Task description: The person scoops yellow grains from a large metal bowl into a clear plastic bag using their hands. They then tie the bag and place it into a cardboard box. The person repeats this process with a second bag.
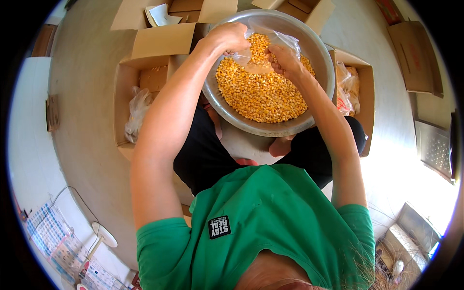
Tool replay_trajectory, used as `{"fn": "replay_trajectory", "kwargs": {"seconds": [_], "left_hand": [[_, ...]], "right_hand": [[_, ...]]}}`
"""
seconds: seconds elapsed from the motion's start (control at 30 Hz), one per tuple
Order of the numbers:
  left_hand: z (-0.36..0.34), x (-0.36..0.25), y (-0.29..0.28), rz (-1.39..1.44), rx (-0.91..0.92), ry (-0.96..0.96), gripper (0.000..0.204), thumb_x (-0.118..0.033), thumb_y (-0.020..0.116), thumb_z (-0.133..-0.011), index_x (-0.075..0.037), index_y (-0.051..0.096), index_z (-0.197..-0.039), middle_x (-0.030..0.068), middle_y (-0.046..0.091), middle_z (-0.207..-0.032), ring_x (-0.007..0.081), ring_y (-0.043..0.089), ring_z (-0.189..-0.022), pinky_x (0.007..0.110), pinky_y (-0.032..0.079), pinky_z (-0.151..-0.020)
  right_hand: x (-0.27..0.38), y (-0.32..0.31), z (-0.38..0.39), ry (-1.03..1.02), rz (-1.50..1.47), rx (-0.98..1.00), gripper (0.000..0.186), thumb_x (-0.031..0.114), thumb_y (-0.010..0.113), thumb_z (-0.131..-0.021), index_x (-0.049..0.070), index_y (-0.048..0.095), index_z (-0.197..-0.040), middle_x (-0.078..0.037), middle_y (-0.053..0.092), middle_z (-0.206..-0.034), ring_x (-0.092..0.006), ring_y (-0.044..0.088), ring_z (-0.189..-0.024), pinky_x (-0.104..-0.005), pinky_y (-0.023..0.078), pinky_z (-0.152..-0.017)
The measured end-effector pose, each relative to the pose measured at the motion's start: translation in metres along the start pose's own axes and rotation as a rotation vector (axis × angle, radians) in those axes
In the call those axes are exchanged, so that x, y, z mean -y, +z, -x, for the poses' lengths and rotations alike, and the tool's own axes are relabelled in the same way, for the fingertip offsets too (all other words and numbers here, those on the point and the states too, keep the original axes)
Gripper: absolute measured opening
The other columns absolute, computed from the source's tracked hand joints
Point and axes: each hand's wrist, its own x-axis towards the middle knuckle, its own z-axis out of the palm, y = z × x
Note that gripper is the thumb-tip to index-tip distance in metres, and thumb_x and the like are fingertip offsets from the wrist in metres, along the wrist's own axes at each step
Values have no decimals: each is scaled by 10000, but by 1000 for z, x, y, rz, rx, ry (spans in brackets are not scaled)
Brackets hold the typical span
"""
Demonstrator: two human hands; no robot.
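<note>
A wide metal basin [321,53] full of yellow corn kernels [263,96] stands in front of my knees. Over its far half, a clear plastic bag [285,40] with kernels in it is stretched between my hands. My left hand [231,38] is closed on the bag's left edge, near the basin's far left rim. On the right side, my right hand [286,60] pinches the bag just above the kernels. The bag's lower part looks brownish where it meets the corn, and whether it rests on the kernels I cannot tell.
Left of the basin is an open cardboard box [122,99] with crumpled clear plastic bags [139,110]. Another open box [366,92] on the right holds filled plastic bags [349,87]. More boxes stand beyond, one with papers [163,15]. A fan [104,234] stands at lower left.
</note>
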Motion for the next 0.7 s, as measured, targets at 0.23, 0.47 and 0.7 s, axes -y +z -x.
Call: {"fn": "replay_trajectory", "kwargs": {"seconds": [0.23, 0.47, 0.7], "left_hand": [[7, 3, -2, 34, -12, 7, 258, -254, 627, -844, -8, 588, -908, 95, 594, -609, 185, 576, -506, 344, 481, -490], [0, 1, -2, 3, 28, -32, 263, -258, 631, -844, -6, 583, -904, 89, 591, -607, 179, 578, -512, 333, 495, -495], [-1, 4, 0, 51, 14, -20, 292, -257, 635, -842, 10, 567, -938, 84, 587, -604, 167, 570, -513, 318, 501, -481]], "right_hand": [[19, 19, -33, -47, -64, -38, 272, 298, 496, -936, 79, 544, -1090, -71, 555, -808, -168, 543, -624, -315, 447, -491], [10, 10, -32, -122, 126, -134, 388, 377, 468, -960, 94, 516, -1221, -89, 595, -1095, -211, 580, -1037, -442, 492, -834], [9, -29, 22, -126, 414, 245, 353, 321, 496, -929, 12, 656, -873, -60, 649, -794, -151, 632, -726, -276, 505, -649]]}}
